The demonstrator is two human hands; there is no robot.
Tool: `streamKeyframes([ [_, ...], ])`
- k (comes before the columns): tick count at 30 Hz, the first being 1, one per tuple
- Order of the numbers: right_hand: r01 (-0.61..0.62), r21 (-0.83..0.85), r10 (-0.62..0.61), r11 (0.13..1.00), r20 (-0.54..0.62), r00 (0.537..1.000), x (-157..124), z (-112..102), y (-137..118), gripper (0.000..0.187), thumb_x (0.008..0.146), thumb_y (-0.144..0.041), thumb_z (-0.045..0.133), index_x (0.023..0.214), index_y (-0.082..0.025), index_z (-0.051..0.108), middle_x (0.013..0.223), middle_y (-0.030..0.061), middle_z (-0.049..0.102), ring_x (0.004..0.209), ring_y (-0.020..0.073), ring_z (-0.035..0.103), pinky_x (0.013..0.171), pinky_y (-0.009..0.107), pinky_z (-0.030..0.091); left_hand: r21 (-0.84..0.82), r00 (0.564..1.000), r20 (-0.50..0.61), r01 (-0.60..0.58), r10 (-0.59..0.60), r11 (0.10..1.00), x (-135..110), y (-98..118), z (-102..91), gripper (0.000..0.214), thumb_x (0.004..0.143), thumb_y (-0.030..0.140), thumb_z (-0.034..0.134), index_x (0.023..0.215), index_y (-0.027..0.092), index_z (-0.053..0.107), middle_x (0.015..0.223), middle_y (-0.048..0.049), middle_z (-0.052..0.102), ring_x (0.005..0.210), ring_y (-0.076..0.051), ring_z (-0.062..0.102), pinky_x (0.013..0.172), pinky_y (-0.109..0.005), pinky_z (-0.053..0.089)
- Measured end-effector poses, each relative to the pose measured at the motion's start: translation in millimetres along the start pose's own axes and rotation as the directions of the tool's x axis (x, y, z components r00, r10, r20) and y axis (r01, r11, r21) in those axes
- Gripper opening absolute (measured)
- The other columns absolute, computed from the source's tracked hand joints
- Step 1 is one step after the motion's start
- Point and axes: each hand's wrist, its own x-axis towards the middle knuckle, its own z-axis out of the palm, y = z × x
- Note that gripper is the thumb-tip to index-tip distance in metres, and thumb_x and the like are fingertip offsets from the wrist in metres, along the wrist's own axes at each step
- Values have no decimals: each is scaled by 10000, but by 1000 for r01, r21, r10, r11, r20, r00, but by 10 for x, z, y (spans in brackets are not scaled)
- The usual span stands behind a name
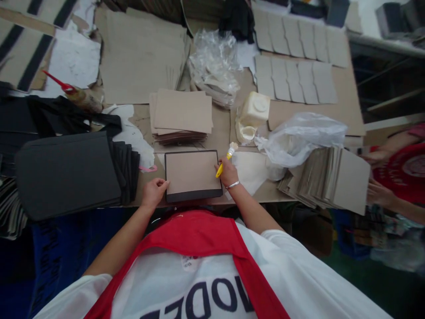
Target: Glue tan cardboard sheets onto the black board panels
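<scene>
1. Work piece: brown board panel [193,173] lies flat on a dark cover sheet [194,195] at the near desk [219,133] edge, dark border showing on all sides; board looks seated and centred, so placing seems done. Border flaps appear not yet turned over.
2. Left hand [153,191]: at the panel's near-left corner, fingers curled loosely, tips touching the dark edge; holds nothing.
3. Right hand [227,172]: at the panel's right edge, fingers closed round a yellow-handled brush [226,159], bristles pointing away from the panel.
4. Beyond the panel: stack of brown boards [182,113]; further right of it, a cream glue tub [253,116].
5. Left of the panel: pile of dark sheets [69,173], edges fanned toward it.
6. Right of the panel: white paper [247,170], plastic bag [300,137], fanned grey cards [332,177]; a co-worker's hand [376,192] past those.
7. Obstruction: none on the panel; piles crowd both sides closely.
</scene>
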Motion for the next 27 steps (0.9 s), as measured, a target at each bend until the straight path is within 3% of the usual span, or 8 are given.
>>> streamKeyframes([
  [4,7,26,-7,1000,3,1000,8,20,33,244,860,-305,506,1046,-147,514,900,118,646,771,217,599,672,293,406,58,1000,7,-15,14,998,-22,62,-46,310,718,432,539,713,160,686,687,-72,692,644,-185,604,592,-254,402],
  [12,-14,31,14,999,-8,1000,0,-2,24,234,856,-298,538,1027,-139,527,862,90,656,735,188,603,641,265,400,22,1000,25,-12,12,1000,-1,27,-29,328,734,444,546,742,155,701,752,-77,708,709,-198,634,639,-265,439],
  [16,10,-36,-10,999,-14,1000,5,-35,20,234,855,-319,543,1007,-142,547,821,91,657,707,185,607,614,258,403,216,985,24,-171,170,961,-31,71,-24,297,810,380,503,818,154,696,833,-102,698,797,-220,628,728,-308,459],
  [19,43,-94,-50,995,-78,996,-11,-217,-3,308,854,-395,531,1031,-144,563,824,112,661,698,195,609,601,264,408,411,903,-2,-392,430,823,-58,150,30,308,839,209,458,1082,176,644,1147,-146,626,1060,-266,560,874,-395,435],
  [21,81,-36,-86,996,-151,985,-29,-425,-54,400,861,-458,492,1102,-145,552,837,115,665,691,190,610,602,264,416,447,801,99,-566,590,693,-58,206,85,404,836,119,426,1190,229,588,1294,-122,543,1182,-256,487,939,-416,411],
  [23,124,135,-95,983,-200,975,-31,-633,-165,478,880,-511,418,1182,-155,522,796,86,662,660,171,606,598,257,427,421,708,221,-689,671,589,-50,251,142,421,835,90,423,1197,236,580,1304,-104,539,1207,-237,468,964,-401,405],
  [25,118,395,-58,911,-160,985,0,-750,-358,522,902,-552,310,1191,-174,524,703,40,634,584,140,580,558,240,432,407,681,256,-719,686,563,-51,282,195,387,838,100,442,1187,197,580,1270,-121,559,1197,-238,472,966,-397,407],
  [27,22,641,-26,767,-3,1000,70,-713,-629,574,901,-588,228,1110,-178,572,630,11,598,500,111,537,493,219,423,415,700,220,-698,680,584,-70,302,246,343,853,155,466,1179,165,574,1261,-149,554,1199,-253,465,967,-418,404],
])
